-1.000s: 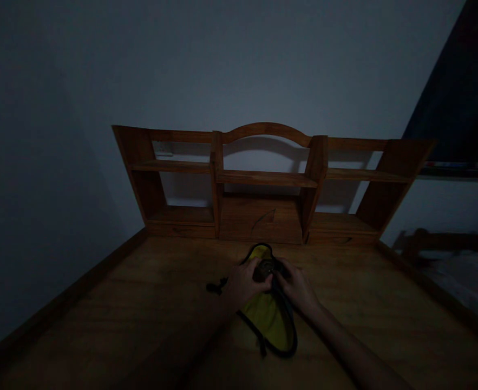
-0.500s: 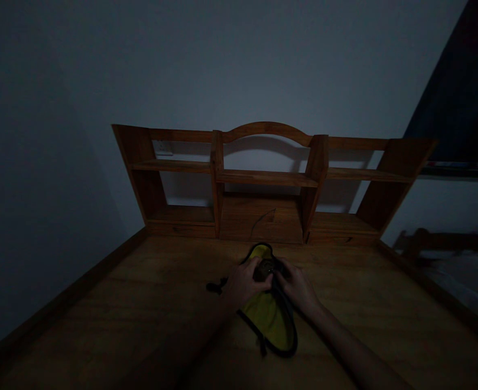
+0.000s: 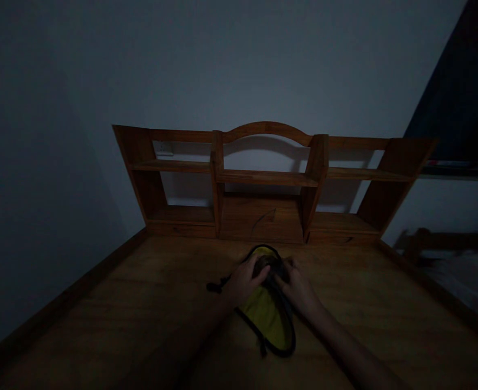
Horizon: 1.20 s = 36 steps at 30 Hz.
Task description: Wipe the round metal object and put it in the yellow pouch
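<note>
An opened pouch with a yellow lining and black edging lies on the wooden desktop, its long side toward me. In its upper part sits a small dark rounded object, too dim to name. My left hand curls round the object's left side, thumb across its front. My right hand is closed at the right, fingers and thumb pinching the pouch's dark side beside the object. A dark strap or tab sticks out left of the pouch, and a short one hangs at its lower edge.
A wooden shelf unit with small drawers stands at the back of the desk against a pale wall. Raised wooden edges run along both sides. A dark panel hangs upper right, above pale cloth. The light is dim.
The fingers of both hands have shifted slightly around the dark object, which is now more covered. The pouch's top end has spread a little to the right.
</note>
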Tool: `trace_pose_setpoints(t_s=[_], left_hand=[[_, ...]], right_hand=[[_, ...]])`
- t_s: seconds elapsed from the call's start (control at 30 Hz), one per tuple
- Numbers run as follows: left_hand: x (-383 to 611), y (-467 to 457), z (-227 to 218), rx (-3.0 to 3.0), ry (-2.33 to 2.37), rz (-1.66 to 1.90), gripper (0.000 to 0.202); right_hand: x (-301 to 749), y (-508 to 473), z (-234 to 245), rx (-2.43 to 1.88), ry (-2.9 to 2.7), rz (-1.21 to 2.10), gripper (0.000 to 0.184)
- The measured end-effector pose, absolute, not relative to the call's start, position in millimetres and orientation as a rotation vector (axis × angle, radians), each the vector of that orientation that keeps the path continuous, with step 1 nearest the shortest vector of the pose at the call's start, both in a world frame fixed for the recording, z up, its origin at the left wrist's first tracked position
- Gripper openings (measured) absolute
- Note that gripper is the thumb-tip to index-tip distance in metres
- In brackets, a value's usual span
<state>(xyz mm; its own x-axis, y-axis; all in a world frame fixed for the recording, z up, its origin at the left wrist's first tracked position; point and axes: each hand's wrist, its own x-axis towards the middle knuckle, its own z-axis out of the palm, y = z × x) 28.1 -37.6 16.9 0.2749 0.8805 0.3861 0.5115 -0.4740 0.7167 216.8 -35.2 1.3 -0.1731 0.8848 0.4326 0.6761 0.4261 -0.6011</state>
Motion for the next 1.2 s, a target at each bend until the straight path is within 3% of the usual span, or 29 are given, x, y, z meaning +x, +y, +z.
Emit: trace_pose_setpoints(t_s=[0.23,0.43,0.6,1.2], left_hand=[[29.1,-24.9,2.3,1.786,1.230,1.254,0.051],[25.5,-16.8,-4.8,1.708,1.058,1.068,0.039],[27.5,-23.4,0.8,1.665,0.851,1.005,0.058],[27.3,-23.1,0.4,1.711,0.863,1.009,0.067]], right_hand=[[216.5,-37.1,7.0,-1.376,-1.888,0.483,0.020],[217.3,-31.3,-1.0,-1.319,-1.759,0.610,0.023],[220.4,-24.5,-9.2,-1.327,-1.708,0.678,0.024],[221.9,-29.3,0.5,-1.463,-1.833,0.525,0.020]])
